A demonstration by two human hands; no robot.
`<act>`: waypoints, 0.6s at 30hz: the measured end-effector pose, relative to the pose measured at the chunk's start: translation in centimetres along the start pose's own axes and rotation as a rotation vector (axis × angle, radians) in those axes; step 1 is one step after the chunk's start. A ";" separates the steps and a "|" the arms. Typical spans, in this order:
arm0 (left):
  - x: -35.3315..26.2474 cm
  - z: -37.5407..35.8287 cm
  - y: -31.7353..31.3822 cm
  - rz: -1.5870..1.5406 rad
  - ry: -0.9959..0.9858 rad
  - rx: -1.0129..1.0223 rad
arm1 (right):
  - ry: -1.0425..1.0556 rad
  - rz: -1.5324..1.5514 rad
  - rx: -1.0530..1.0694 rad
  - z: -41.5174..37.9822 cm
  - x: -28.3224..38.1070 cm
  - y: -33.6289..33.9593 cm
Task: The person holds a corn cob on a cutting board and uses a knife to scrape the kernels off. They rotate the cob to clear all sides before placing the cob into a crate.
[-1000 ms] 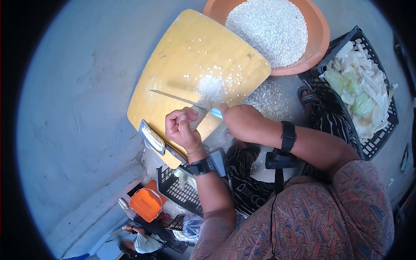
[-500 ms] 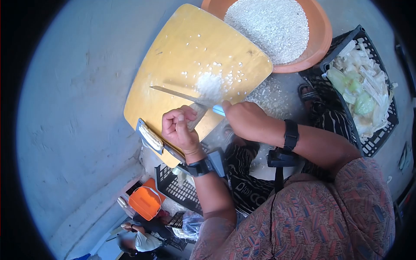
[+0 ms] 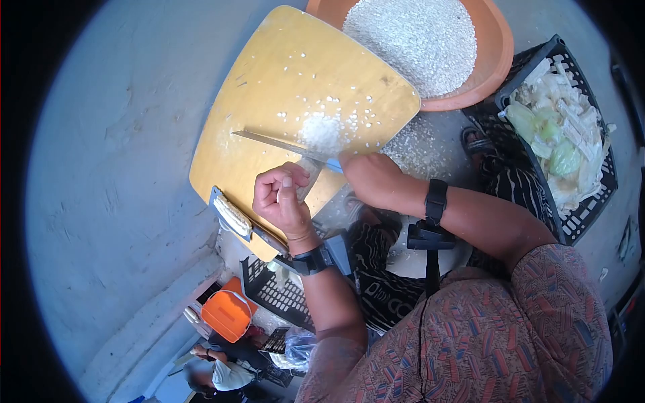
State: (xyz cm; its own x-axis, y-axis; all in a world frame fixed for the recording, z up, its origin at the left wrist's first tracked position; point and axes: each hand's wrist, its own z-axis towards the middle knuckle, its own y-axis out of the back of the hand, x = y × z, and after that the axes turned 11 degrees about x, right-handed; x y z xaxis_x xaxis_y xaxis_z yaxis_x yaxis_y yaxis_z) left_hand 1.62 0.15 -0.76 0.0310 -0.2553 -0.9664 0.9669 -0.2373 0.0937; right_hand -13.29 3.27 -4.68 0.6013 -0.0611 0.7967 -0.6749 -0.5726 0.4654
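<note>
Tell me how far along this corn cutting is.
Looks done: the terracotta basin holds a big heap of white bits. In hand: the right hand has the knife at a pale piece, probably a cob, in the left hand. Apparently left: the cob at the board's edge and loose bits on it.

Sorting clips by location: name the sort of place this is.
Probably an informal food-preparation workspace: an orange basin of white bits, a knife over a yellow board, and a crate of leafy scraps.
</note>
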 end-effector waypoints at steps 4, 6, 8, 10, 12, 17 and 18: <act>0.2 0.2 1.0 -0.120 -0.048 -0.206 | -0.040 0.025 0.042 -0.5 1.3 0.8; 0.2 0.1 1.1 -0.151 -0.049 -0.259 | -0.041 0.038 0.048 -0.8 1.9 0.9; 0.3 0.0 1.2 -0.180 -0.050 -0.314 | -0.040 0.046 0.036 -0.4 1.6 0.4; 0.5 -0.2 1.2 -0.110 -0.042 -0.246 | -0.039 0.056 0.022 0.1 1.0 -0.3; 0.2 -0.3 0.6 -0.093 -0.023 -0.244 | -0.023 0.028 0.042 0.6 0.3 -0.5; 0.0 0.0 0.5 -0.085 -0.006 -0.395 | -0.076 0.055 0.039 0.6 0.7 -0.5; -0.2 0.1 0.5 -0.070 0.028 -0.519 | -0.083 0.064 0.041 0.2 1.0 -0.2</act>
State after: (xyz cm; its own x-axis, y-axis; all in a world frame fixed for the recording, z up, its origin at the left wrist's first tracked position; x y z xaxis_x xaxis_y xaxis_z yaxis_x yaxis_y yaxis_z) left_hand 2.06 0.03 -0.48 -0.0383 -0.2282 -0.9729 0.9648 0.2449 -0.0954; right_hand -12.42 3.15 -4.09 0.5919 -0.1657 0.7888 -0.6962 -0.5983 0.3968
